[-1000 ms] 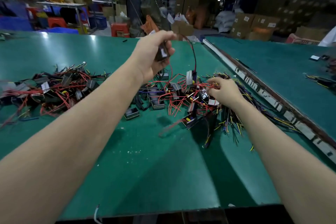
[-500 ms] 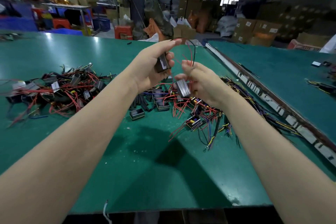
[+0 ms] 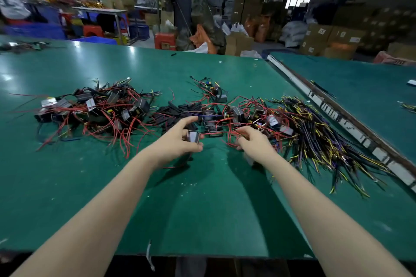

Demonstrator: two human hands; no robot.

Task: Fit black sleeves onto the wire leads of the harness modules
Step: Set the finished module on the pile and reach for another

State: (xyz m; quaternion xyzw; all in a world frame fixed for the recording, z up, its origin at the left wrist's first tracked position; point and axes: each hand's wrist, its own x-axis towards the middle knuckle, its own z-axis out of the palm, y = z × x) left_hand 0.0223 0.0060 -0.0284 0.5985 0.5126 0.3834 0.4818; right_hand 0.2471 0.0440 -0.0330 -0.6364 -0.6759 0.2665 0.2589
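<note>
I am holding one module (image 3: 193, 136) in my left hand (image 3: 177, 141) low over the counter (image 3: 202, 198), while my right hand (image 3: 253, 141), seemingly pinching its red lead (image 3: 221, 134), should be steadying that for a sleeve (image 3: 177, 110).

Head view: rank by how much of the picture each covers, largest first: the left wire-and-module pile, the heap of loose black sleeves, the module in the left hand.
1. Left wire-and-module pile, by far the widest.
2. Heap of loose black sleeves, a smaller dark patch.
3. Module gripped by the left hand, smallest though nearest the camera.
</note>
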